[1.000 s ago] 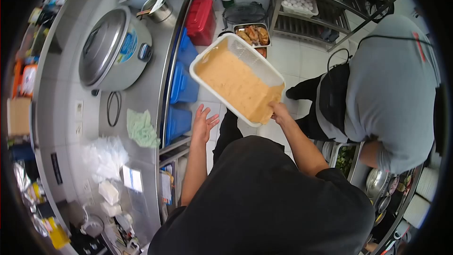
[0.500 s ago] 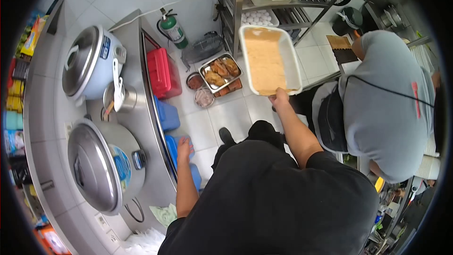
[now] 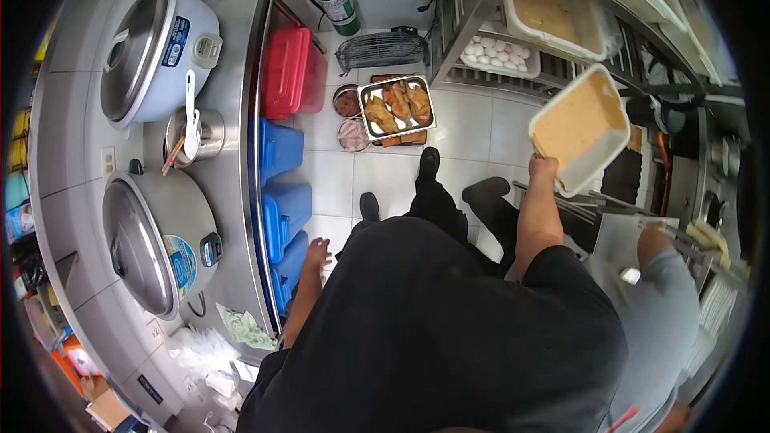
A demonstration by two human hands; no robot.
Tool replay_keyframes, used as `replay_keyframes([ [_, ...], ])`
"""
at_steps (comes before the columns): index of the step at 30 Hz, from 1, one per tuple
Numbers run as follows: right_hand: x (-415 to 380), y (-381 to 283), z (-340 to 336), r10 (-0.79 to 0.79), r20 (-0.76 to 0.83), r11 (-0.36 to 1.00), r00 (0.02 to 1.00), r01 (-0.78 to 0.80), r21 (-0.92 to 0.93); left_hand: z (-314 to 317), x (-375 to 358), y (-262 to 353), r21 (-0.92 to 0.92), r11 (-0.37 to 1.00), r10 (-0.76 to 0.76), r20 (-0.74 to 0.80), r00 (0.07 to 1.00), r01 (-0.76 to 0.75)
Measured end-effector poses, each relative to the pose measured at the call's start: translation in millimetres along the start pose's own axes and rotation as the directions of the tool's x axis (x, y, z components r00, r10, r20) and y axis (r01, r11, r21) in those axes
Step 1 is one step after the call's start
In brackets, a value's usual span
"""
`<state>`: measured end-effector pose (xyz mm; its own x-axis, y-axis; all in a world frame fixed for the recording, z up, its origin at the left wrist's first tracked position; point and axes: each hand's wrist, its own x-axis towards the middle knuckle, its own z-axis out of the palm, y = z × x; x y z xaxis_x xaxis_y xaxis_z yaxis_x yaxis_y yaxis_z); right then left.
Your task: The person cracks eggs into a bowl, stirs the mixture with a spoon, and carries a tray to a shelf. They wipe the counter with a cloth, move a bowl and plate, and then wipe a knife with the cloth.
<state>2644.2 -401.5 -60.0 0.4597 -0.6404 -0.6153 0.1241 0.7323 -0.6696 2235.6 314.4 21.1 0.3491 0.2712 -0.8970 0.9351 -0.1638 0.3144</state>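
A white rectangular plastic tub, its floor covered in a tan layer, is held by one end in my right hand. That hand's fingers wrap the tub's near rim, and the tub tilts out over the floor beside the metal rack. My left hand hangs with its fingers apart and nothing in it. Closest to it are the blue bins under the steel counter.
A steel tray of cooked chicken pieces sits on the floor beside two small bowls. On the rack are eggs and another tub. Rice cookers line the left counter. A co-worker in grey stands close at right.
My right hand has carried the tub to the right. My view has turned, and the floor tray and rack now appear nearer. The co-worker now shows lower, partly behind my shoulder.
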Motion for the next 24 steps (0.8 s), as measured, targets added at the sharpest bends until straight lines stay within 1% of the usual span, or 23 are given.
replay_keyframes([
  [2,-30.7,-25.4,26.5,-0.031,-0.080,0.999,0.996,0.029,-0.027,10.3,-3.1,-5.6,0.140,0.990,0.003,0.067,0.998,-0.012],
  [3,-43.8,-26.7,35.6,-0.036,-0.154,0.998,0.987,0.029,-0.047,15.4,-5.1,-7.6,0.208,0.978,0.005,0.101,0.995,-0.026],
  [4,-57.6,-26.9,41.9,-0.047,-0.228,0.997,0.973,0.031,-0.070,17.5,-4.8,-14.1,0.208,0.977,0.013,0.101,0.995,-0.034],
  [5,-62.9,-27.6,44.6,-0.060,-0.299,0.995,0.952,0.035,-0.091,18.9,-4.4,-7.7,0.154,0.988,-0.009,0.075,0.997,-0.003],
  [7,-55.5,-23.2,35.3,-0.025,-0.272,0.999,0.962,0.017,-0.031,21.5,-4.5,6.0,0.039,0.998,-0.053,0.025,0.998,0.052],
  [8,-47.9,-16.8,26.6,-0.007,-0.258,1.000,0.966,0.007,0.000,22.7,-14.7,38.4,-0.107,0.983,-0.152,-0.013,0.988,0.150],
  [9,-34.0,-7.3,9.8,0.006,-0.228,1.000,0.974,-0.012,-0.023,20.5,-25.5,69.4,-0.252,0.938,-0.255,-0.033,0.966,0.238],
  [11,0.8,-0.7,-20.2,0.021,-0.165,0.997,0.986,-0.033,-0.067,19.8,-36.0,119.5,-0.178,0.973,-0.175,-0.154,0.972,0.146],
  [12,-2.7,-3.6,-15.7,0.047,-0.211,0.997,0.976,-0.060,-0.056,14.9,-24.1,123.1,-0.191,0.975,-0.144,-0.166,0.976,0.111],
  [15,-1.6,-7.4,2.0,0.042,-0.367,0.996,0.929,-0.070,-0.063,11.0,-39.8,169.0,-0.198,0.975,0.050,-0.247,0.968,-0.101],
  [18,17.1,-13.9,13.4,0.065,-0.326,0.993,0.943,-0.095,-0.077,7.1,-43.2,188.8,-0.166,0.975,0.102,-0.239,0.966,-0.144],
  [20,25.4,-17.0,20.9,0.025,-0.365,0.985,0.931,-0.085,-0.149,7.0,-43.0,188.3,-0.111,0.986,0.096,-0.231,0.968,-0.124],
  [21,29.1,-20.5,28.9,0.003,-0.379,0.980,0.925,-0.078,-0.183,6.0,-39.8,184.0,-0.084,0.989,0.096,-0.226,0.969,-0.118],
  [23,12.2,-31.4,66.7,-0.060,-0.344,0.976,0.937,-0.016,-0.215,7.8,-33.0,160.8,-0.065,0.992,0.089,-0.227,0.970,-0.106],
  [24,8.9,-40.9,84.3,-0.096,-0.321,0.974,0.942,0.022,-0.226,5.7,-29.5,149.0,0.051,0.994,0.105,-0.208,0.973,-0.096],
])
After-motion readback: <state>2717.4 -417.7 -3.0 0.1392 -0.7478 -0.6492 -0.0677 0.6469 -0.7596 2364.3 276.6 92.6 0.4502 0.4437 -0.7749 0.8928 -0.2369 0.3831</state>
